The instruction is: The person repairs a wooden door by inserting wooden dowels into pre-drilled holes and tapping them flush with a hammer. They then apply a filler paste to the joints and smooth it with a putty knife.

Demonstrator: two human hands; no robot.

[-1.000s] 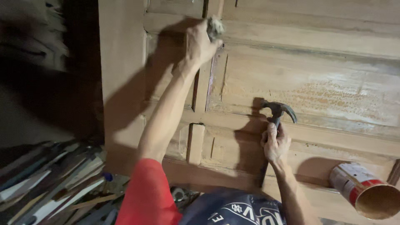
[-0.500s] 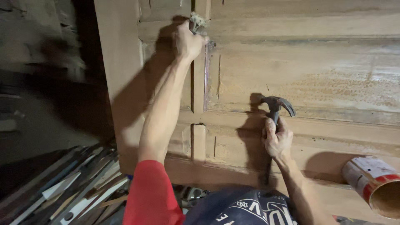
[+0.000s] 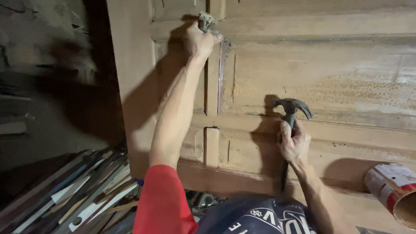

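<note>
Wooden panelling of an old door (image 3: 329, 73) filled the view, and the left hand (image 3: 200, 42) reached high up against it, fingers closed around a small grey lump, perhaps a wad or a bit of hardware (image 3: 206, 19), pressed where two rails met. What that lump was could not be told. The right hand (image 3: 294, 145) gripped a claw hammer (image 3: 293, 108) close under its dark head, fingers clamped on the handle, the head resting near the lower panel's edge.

Choking up so near the head gave little swing, so a blow could glance off and mar the wood. The left fingers sat right where a strike would land and could be hit. A red-and-white can (image 3: 392, 190) lay on its side just beside the right forearm and could roll if knocked.

Compared with a second earlier, the view had shifted: the door stood further right in frame, the can had slid towards the corner, and the stacked strips (image 3: 82, 195) sat lower left. Both hands kept their grips.
</note>
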